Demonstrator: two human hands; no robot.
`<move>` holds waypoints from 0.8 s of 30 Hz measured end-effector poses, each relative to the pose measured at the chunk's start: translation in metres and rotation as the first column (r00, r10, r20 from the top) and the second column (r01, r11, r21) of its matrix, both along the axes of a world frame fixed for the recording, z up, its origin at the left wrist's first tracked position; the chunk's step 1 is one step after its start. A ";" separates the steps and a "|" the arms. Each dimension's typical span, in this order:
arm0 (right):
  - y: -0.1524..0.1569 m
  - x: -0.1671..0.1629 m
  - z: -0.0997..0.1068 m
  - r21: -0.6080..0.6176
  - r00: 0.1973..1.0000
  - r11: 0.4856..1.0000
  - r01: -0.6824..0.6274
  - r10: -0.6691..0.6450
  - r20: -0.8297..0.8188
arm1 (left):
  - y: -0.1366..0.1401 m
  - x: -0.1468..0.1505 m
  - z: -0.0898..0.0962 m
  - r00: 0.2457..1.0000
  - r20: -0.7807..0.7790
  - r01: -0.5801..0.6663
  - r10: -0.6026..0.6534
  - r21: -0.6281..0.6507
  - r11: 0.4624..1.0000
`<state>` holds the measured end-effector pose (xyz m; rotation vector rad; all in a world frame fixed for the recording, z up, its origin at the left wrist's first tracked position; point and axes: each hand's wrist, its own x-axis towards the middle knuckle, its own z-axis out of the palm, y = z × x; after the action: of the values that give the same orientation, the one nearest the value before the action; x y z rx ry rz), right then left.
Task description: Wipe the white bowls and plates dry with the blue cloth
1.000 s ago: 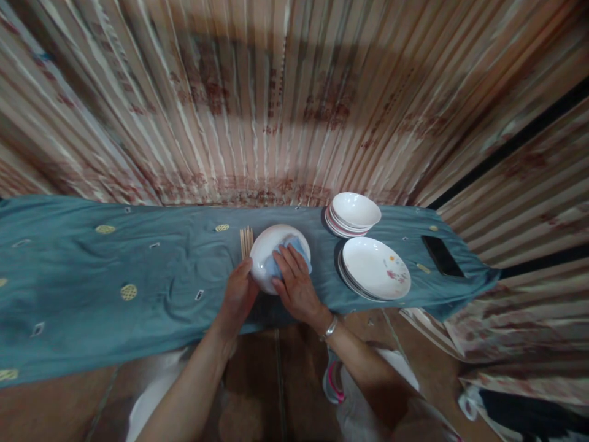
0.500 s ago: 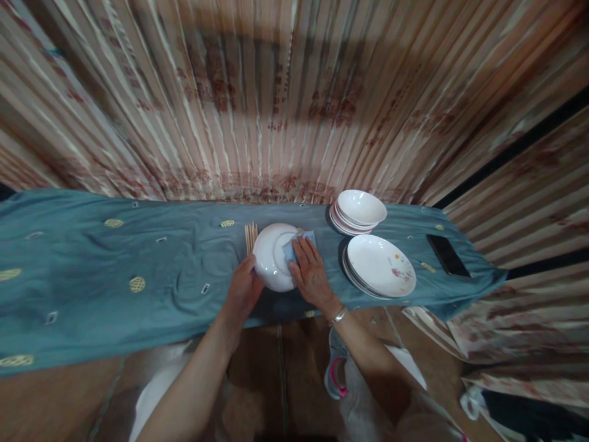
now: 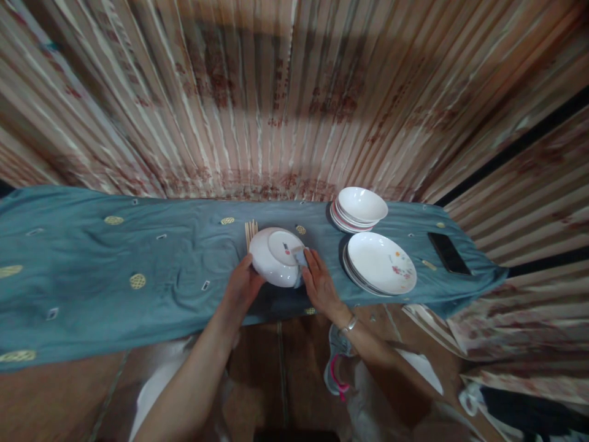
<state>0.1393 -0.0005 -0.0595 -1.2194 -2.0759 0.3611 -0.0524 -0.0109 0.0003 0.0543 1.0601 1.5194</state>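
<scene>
A white bowl (image 3: 269,261) is tilted with its underside toward me, and a small dark and red mark shows inside its foot ring. My left hand (image 3: 242,279) grips its left rim, thumb on the outside. My right hand (image 3: 319,281) presses a light blue cloth (image 3: 300,258) against the bowl's right edge; its fingers are bent round the cloth. Part of the cloth is hidden by the fingers. Several wooden chopsticks (image 3: 251,231) lie on the table just behind the bowl's left side.
On the right of the teal tablecloth (image 3: 184,258) stand a stack of bowls (image 3: 359,209) and, nearer me, a stack of plates (image 3: 381,264) with a flower print. A black phone (image 3: 448,252) lies at the far right. Pleated curtains (image 3: 257,110) hang behind the table.
My right hand and the cloth have slid from the middle of the bowl's base to its right edge, uncovering the base mark. The bowl has tilted a little; my left hand keeps its grip.
</scene>
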 end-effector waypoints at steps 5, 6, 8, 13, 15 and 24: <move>-0.019 0.006 -0.005 -0.006 1.000 1.000 -0.031 0.031 -0.001 | 0.003 -0.001 0.004 0.999 0.036 -0.008 0.008 0.002 1.000; -0.022 0.007 -0.006 0.006 0.999 0.999 -0.035 0.035 0.013 | 0.004 0.000 0.005 0.999 0.042 -0.013 0.013 -0.005 1.000; -0.025 0.008 -0.006 0.045 0.998 0.998 -0.046 0.044 0.054 | 0.004 0.001 0.007 0.999 0.044 -0.019 0.020 -0.012 1.000; -0.025 0.007 -0.001 0.225 0.978 0.965 -0.135 0.093 0.187 | 0.005 0.004 0.005 1.000 0.027 0.013 -0.014 0.034 0.999; -0.024 0.004 0.003 0.296 0.963 0.937 -0.188 0.118 0.241 | 0.005 0.004 0.003 0.999 0.022 0.033 -0.034 0.068 0.997; -0.027 -0.016 0.030 0.300 0.894 0.900 -0.316 0.177 0.413 | 0.005 0.008 -0.001 0.996 0.076 0.029 -0.038 0.122 0.992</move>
<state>0.1232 -0.0274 -0.0300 -0.8435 -2.5013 -0.1598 -0.0445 -0.0062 -0.0003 0.0953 0.9003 1.5416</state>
